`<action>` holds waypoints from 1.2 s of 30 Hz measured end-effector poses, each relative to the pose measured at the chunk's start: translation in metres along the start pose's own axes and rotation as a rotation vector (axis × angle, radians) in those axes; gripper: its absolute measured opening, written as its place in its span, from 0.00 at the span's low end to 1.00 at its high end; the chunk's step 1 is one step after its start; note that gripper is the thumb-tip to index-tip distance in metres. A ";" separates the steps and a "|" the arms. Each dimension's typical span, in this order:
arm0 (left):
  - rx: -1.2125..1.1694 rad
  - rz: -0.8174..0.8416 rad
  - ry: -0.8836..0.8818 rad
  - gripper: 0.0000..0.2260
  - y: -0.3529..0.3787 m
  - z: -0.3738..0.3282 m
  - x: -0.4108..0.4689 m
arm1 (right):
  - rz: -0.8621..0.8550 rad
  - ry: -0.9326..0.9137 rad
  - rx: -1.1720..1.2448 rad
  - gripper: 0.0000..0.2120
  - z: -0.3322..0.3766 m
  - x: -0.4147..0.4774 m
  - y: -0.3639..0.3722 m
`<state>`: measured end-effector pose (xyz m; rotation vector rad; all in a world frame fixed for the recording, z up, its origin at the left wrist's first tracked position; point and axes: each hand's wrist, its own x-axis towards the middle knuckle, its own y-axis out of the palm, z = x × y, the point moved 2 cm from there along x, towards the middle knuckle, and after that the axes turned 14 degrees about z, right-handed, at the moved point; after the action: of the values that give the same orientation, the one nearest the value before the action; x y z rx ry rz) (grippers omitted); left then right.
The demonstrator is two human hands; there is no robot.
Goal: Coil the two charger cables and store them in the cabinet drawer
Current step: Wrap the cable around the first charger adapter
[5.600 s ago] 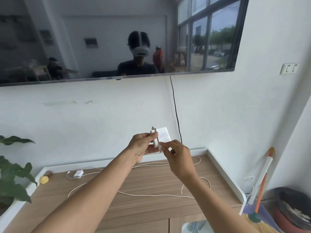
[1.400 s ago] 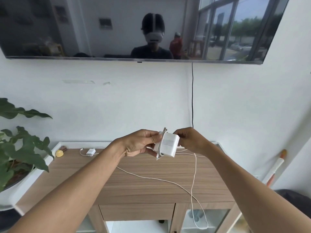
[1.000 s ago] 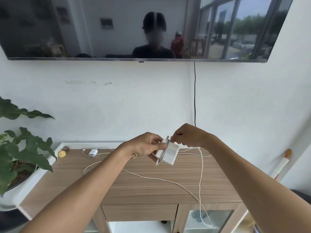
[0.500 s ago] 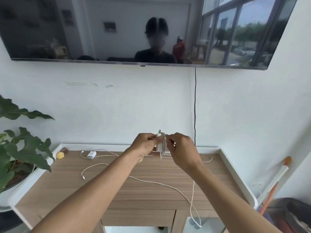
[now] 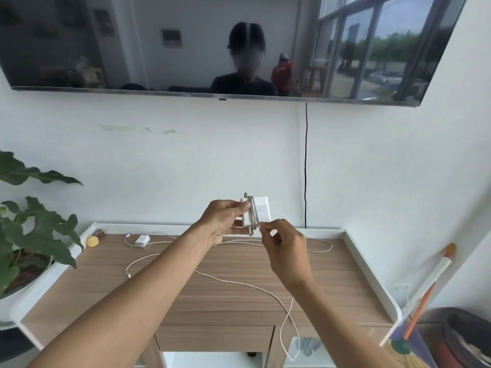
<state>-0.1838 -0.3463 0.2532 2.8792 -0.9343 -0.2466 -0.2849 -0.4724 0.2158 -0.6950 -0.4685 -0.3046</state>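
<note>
Gripped in the left hand is a white charger block, with several turns of its cable wound round it. That cable is pinched by the right hand just below the block, and its slack is draped across the cabinet top and over the front edge. The second charger is left lying uncoiled at the back left.

2 hands, 2 chargers, 2 cables, 1 cabinet, 1 plant, 1 television.
</note>
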 end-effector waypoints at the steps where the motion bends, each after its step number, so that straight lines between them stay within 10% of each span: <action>1: -0.007 -0.003 0.004 0.06 0.001 0.000 0.000 | -0.014 0.027 0.022 0.06 0.000 0.000 0.000; 19: -0.131 0.154 0.043 0.09 0.010 0.002 -0.006 | 0.186 0.285 0.712 0.03 -0.024 0.002 -0.006; 32: 0.177 0.378 0.000 0.11 0.010 -0.004 -0.025 | 0.483 0.333 0.061 0.12 -0.040 0.026 -0.034; 36: 0.329 0.352 0.019 0.08 0.011 0.000 -0.028 | 0.616 0.460 0.192 0.11 -0.035 0.039 -0.046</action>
<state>-0.2127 -0.3385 0.2587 2.9117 -1.5838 -0.0352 -0.2600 -0.5340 0.2368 -0.5285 0.1626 0.1640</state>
